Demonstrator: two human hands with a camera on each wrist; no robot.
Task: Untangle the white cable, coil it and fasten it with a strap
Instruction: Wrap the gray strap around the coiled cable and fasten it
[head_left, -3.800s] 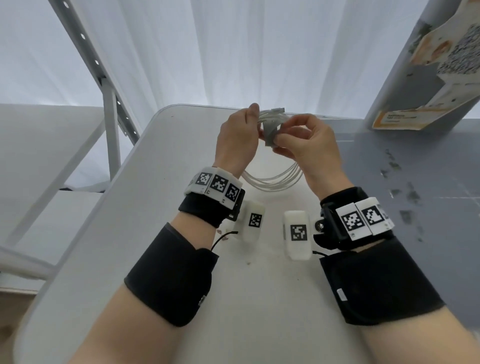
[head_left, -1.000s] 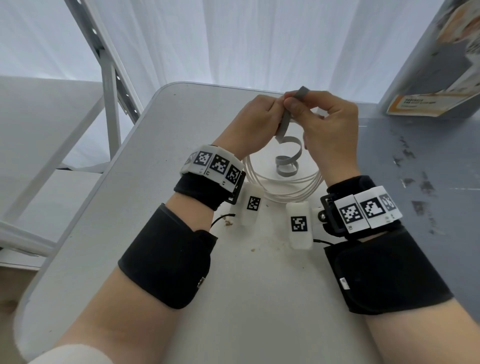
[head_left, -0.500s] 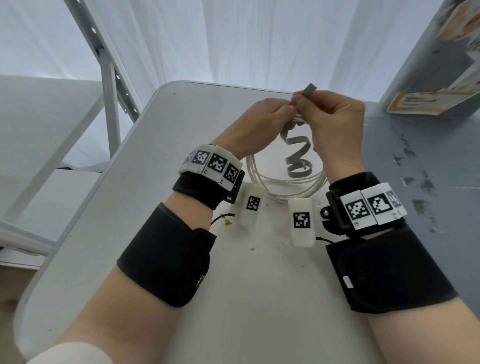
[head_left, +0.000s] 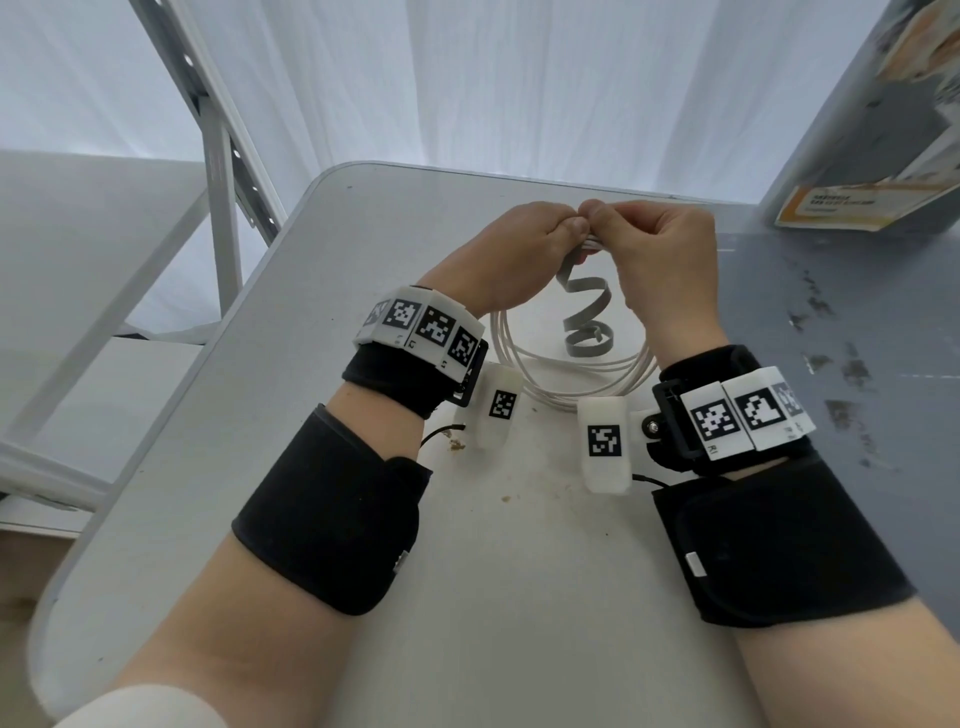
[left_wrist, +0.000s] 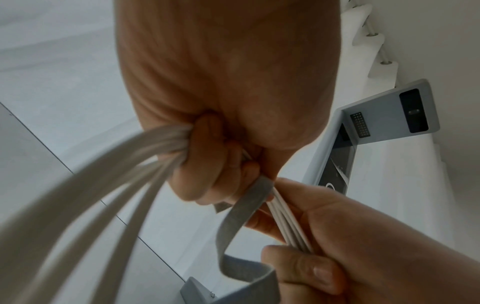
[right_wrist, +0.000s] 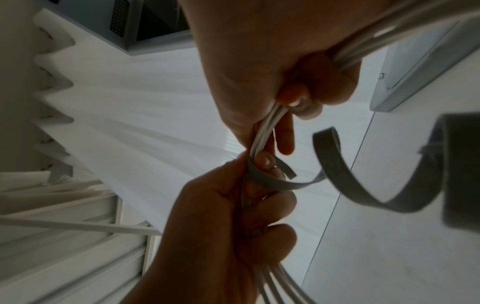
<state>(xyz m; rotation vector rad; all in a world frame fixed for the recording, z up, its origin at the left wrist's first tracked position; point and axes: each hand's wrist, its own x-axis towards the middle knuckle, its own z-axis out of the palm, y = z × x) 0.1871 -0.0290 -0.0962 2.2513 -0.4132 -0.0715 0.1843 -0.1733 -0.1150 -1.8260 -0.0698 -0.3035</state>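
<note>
The white cable (head_left: 571, 382) is a coil of several loops, held up by its top, its lower part near the white table (head_left: 467, 597). My left hand (head_left: 571, 228) grips the bundled strands (left_wrist: 91, 205) in a fist. My right hand (head_left: 597, 213) grips the same bundle (right_wrist: 262, 127) right beside it, thumbs touching on top. A grey strap (head_left: 584, 312) loops round the strands between the two hands (right_wrist: 259, 181); its short end pokes out by my left fingertips. The long tail (left_wrist: 246, 205) hangs down in a curl inside the coil.
A grey surface (head_left: 831, 364) with dark marks adjoins the table on the right. A grey box with an orange label (head_left: 872, 156) stands at the far right. A white metal frame (head_left: 218, 156) rises at the left, with white curtains behind. Crumbs lie on the table.
The strap end that stuck up above my right fingers has been brought down onto the cable bundle. Both hands have closed together, thumbs meeting on top, and the strap's tail hangs lower.
</note>
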